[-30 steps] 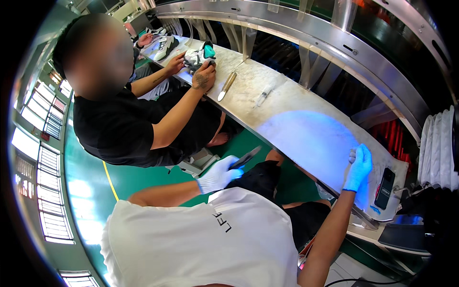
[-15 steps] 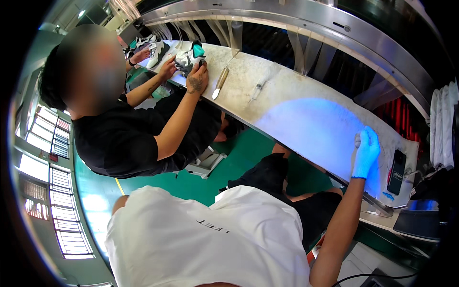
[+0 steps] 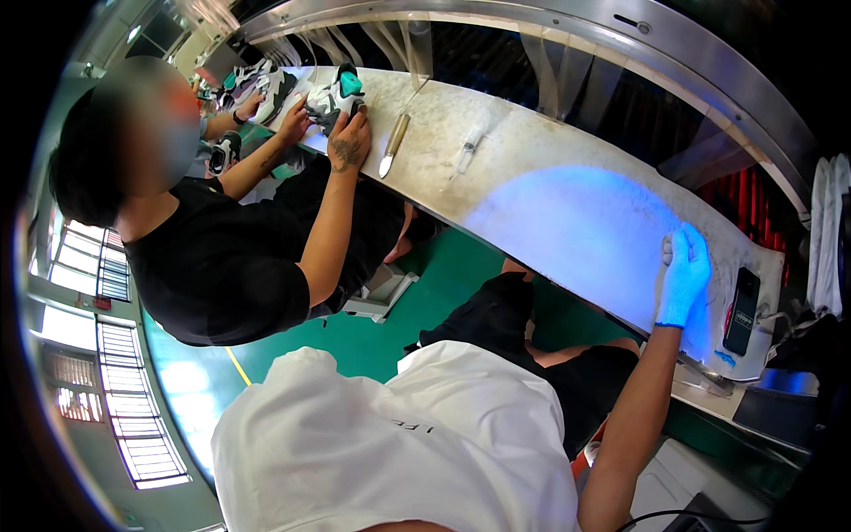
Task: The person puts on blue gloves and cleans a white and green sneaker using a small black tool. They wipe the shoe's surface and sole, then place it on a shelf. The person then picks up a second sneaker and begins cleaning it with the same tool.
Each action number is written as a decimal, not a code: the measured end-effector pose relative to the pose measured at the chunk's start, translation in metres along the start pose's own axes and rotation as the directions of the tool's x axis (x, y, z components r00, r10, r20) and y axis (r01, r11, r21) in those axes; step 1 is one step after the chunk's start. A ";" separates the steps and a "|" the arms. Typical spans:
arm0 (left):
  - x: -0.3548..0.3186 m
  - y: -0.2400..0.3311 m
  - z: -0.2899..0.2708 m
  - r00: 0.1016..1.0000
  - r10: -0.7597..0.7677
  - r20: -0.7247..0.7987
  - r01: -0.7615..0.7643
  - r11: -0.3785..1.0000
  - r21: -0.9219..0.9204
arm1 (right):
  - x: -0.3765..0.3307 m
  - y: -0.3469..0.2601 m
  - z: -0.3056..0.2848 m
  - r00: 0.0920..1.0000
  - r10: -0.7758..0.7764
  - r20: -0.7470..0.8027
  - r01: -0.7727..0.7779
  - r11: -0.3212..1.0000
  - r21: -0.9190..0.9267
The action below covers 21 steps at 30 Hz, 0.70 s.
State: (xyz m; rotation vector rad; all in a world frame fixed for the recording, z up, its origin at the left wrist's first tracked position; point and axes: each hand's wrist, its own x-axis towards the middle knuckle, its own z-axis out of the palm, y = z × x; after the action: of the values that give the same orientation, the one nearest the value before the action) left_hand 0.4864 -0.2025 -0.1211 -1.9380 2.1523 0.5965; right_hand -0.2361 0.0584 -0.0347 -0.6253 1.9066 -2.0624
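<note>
My right hand [image 3: 685,273] wears a glove that glows blue under the light and has grey fingertips. It rests on the right part of the worktable [image 3: 532,129], fingers curled into a loose fist, and nothing shows in them. Around it lies a patch of blue-violet light [image 3: 576,226]. To its right is a black phone [image 3: 741,310], with a small blue scrap [image 3: 724,357] at the phone's lower end. A clear syringe [image 3: 470,149] lies farther left on the table, beside a wooden-handled brush [image 3: 395,144] with a pale tip. My left hand is out of view.
A person in black [image 3: 222,257] sits at my left, holding a white-and-grey shoe [image 3: 330,106] with a teal insert. More shoes [image 3: 275,93] stand beyond. Behind the table runs a metal-framed machine [image 3: 532,22] with clear strip curtains. White gloves [image 3: 829,235] hang at the right.
The view has tilted slightly, shifting the table's far-left end up and left in the picture. My right hand stays in the same place on the table, still closed. The other person still holds the shoe.
</note>
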 end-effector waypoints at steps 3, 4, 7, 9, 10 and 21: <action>0.016 0.004 -0.032 0.996 -0.034 -0.085 0.006 0.950 -0.313 | -0.004 -0.003 0.005 1.000 0.010 -0.005 -0.010 1.000 0.025; 0.024 0.007 -0.045 0.994 -0.049 -0.101 -0.004 0.883 -0.469 | -0.004 -0.002 0.005 1.000 0.010 -0.008 -0.010 1.000 0.028; 0.058 0.029 -0.086 0.992 -0.035 -0.121 -0.096 0.414 -0.905 | -0.003 0.001 -0.001 1.000 0.025 0.001 -0.025 1.000 0.018; 0.094 0.053 -0.108 0.988 0.067 -0.142 -0.140 -0.027 -0.990 | -0.004 0.002 -0.009 0.997 -0.076 -0.012 0.074 0.988 -0.139; 0.112 0.065 -0.120 0.978 0.127 -0.163 -0.136 -0.204 -0.970 | -0.004 0.006 -0.007 0.984 -0.179 -0.013 0.168 0.942 -0.291; 0.351 0.107 -0.149 0.604 0.678 -0.419 0.341 -0.695 -0.633 | -0.008 -0.001 0.017 0.987 -0.150 -0.057 0.120 0.929 -0.349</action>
State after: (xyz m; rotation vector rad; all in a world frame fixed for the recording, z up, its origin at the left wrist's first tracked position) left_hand 0.3547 -0.5750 -0.1076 0.2354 0.8591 3.8378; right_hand -0.2207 0.0475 -0.0344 -0.7783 2.3633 -1.8672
